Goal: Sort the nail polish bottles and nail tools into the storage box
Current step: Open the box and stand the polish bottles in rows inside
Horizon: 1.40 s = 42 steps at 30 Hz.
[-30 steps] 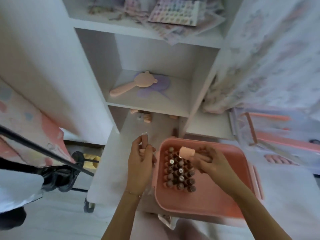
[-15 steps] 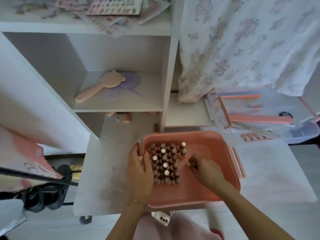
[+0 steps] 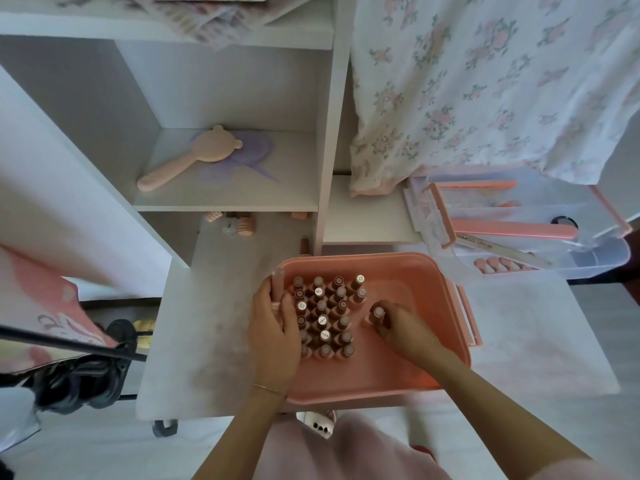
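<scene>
A pink storage box [image 3: 426, 282] sits on the white table before me. Several nail polish bottles [image 3: 323, 315] stand upright in rows in its left half. My left hand [image 3: 275, 332] grips the box's left rim, with its index finger laid along the wall. My right hand [image 3: 398, 323] is inside the box and pinches one polish bottle [image 3: 377, 312] just right of the rows, its base at the box floor. More bottles [image 3: 242, 226] lie under the shelf at the back. A clear tray [image 3: 588, 251] at the right holds nail files and pink tools.
A white shelf unit [image 3: 325, 133] rises behind the box, with a pink bear-shaped hand mirror [image 3: 194, 157] on one shelf. Floral cloth [image 3: 485, 81] hangs at the upper right. A dark stand and bag [image 3: 86, 368] sit left of the table.
The view swung left to right and nearer. My right hand came down from above the box with a pink bottle and now sets it beside the rows. My left hand dropped onto the box rim.
</scene>
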Tool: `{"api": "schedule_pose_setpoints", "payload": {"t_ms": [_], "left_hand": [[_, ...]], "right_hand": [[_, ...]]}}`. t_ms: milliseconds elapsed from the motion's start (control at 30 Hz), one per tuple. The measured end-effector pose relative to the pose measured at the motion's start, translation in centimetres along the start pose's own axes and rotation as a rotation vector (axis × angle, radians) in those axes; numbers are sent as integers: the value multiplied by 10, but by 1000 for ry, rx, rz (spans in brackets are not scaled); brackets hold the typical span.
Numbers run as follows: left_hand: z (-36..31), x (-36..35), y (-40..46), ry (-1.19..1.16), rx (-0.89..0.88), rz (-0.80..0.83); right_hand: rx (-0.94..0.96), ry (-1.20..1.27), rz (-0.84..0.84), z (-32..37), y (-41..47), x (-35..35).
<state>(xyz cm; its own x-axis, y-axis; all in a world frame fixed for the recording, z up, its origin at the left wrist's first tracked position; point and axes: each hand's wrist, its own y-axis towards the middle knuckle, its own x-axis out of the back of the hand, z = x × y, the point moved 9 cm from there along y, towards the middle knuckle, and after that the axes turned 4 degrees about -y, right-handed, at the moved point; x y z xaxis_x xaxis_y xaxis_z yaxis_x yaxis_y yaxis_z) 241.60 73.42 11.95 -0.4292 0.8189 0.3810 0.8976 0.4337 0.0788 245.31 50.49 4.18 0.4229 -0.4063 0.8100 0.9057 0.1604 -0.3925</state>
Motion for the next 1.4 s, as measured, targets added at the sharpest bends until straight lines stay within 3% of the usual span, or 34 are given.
{"api": "schedule_pose_setpoints", "payload": {"t_ms": [333,1400], "left_hand": [[1,-1,0,9,-7,12],[5,0,-1,-5,6,13]], "right_hand": [[-107,158,-17,-5,11,-7],[-141,215,-71,-8,22,-19]]}}
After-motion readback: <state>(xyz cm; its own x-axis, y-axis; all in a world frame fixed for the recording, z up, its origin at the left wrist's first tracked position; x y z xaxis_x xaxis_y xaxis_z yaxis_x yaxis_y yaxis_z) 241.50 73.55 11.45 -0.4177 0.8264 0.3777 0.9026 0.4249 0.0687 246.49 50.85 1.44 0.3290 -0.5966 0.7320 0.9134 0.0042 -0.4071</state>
